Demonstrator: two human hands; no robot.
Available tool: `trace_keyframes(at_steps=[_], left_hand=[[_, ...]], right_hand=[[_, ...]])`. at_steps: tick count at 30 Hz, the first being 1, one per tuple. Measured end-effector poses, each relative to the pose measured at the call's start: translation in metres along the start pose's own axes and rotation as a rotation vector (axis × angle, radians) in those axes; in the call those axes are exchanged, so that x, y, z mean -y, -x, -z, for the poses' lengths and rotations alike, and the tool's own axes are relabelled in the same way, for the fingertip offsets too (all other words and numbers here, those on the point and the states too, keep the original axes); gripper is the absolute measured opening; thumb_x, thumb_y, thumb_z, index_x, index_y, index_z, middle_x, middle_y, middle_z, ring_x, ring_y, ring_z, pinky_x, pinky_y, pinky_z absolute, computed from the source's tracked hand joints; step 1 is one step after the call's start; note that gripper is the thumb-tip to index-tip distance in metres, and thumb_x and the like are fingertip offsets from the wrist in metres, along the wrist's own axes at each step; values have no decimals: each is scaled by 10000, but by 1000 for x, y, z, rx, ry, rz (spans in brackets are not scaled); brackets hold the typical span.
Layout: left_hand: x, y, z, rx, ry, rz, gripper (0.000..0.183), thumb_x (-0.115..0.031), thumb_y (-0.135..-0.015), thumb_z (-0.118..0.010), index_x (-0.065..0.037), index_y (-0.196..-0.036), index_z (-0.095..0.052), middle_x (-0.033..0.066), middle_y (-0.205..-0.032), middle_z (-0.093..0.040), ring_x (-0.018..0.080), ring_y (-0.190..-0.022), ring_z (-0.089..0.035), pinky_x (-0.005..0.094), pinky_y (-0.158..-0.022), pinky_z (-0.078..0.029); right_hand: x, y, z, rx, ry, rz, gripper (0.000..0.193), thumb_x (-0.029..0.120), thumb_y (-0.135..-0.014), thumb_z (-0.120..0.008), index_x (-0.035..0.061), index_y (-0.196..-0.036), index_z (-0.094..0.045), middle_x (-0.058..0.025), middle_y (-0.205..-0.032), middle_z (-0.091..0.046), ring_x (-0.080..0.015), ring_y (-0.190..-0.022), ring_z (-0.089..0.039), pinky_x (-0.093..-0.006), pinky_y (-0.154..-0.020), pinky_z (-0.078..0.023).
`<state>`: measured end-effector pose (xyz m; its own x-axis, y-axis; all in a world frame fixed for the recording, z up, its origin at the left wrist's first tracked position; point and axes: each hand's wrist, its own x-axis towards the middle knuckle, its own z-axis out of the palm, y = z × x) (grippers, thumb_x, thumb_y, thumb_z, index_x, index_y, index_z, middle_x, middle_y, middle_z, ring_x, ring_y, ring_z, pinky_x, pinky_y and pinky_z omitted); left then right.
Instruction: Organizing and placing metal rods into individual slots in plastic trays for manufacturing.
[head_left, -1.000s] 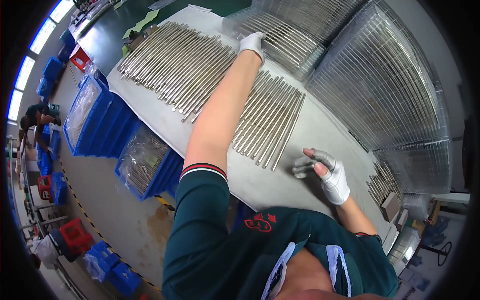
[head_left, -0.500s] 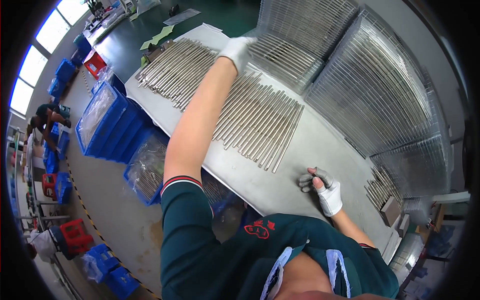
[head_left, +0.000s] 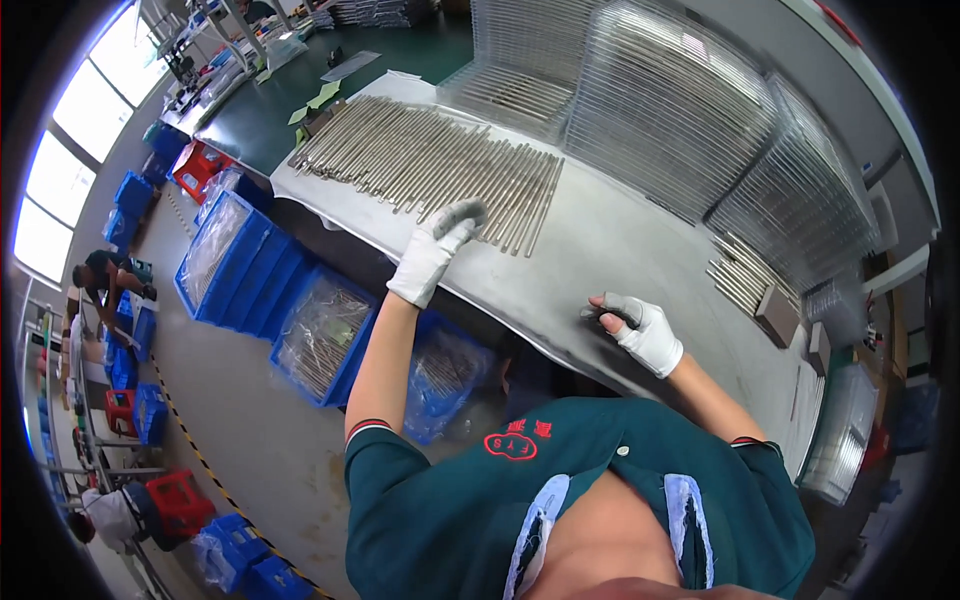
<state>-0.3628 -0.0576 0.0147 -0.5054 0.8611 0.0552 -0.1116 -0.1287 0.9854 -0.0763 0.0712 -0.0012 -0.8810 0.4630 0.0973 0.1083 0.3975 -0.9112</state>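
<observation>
Slim silvery metal rods (head_left: 420,150) lie side by side in a wide row across the pale-topped table (head_left: 590,230). At the near ends of the row is my left hand (head_left: 437,255), in a white glove with greyed fingers. Its fingers reach out over the rod ends, thumb apart, and no rod is lifted in it. My right hand (head_left: 640,330), gloved alike with thumb and forefinger tips bare, hovers above or rests on the table to the right. Its fingers are curled together; whatever they may hold is hidden.
Tall stacks of clear ribbed trays (head_left: 670,110) line the table's far side. At the right, a smaller group of rods (head_left: 740,275) lies against a brownish block (head_left: 777,317). Blue crates (head_left: 240,260) with bagged rods stand on the floor at left. Another person (head_left: 110,285) bends down farther off.
My left hand has drawn back from the far ends of the rods to their near ends. The right hand stays curled in nearly the same place. The whole view has shifted.
</observation>
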Motion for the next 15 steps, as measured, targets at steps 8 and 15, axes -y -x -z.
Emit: trace_keyframes(at_steps=[8, 15], left_hand=[[19, -36, 2, -80, -674, -273, 276, -101, -855, -533, -26, -1119, -558, 122, -1095, -589, 213, -1011, -559, 274, -879, -425], [22, -119, 35, -269, -1406, -427, 346, -290, -809, -533, -85, -1083, -586, 126, -1091, -579, 282, -1036, -526, 387, -898, -399]], right_hand=[[12, 35, 7, -123, -31, -15, 288, 181, -865, -566, 9, -1096, -573, -80, -983, -633, -144, -899, -592, -260, -798, -454], [8, 12, -16, -113, -410, -103, 348, 198, -873, -562, -29, -1136, -536, -94, -1011, -623, -134, -926, -580, -251, -838, -435]])
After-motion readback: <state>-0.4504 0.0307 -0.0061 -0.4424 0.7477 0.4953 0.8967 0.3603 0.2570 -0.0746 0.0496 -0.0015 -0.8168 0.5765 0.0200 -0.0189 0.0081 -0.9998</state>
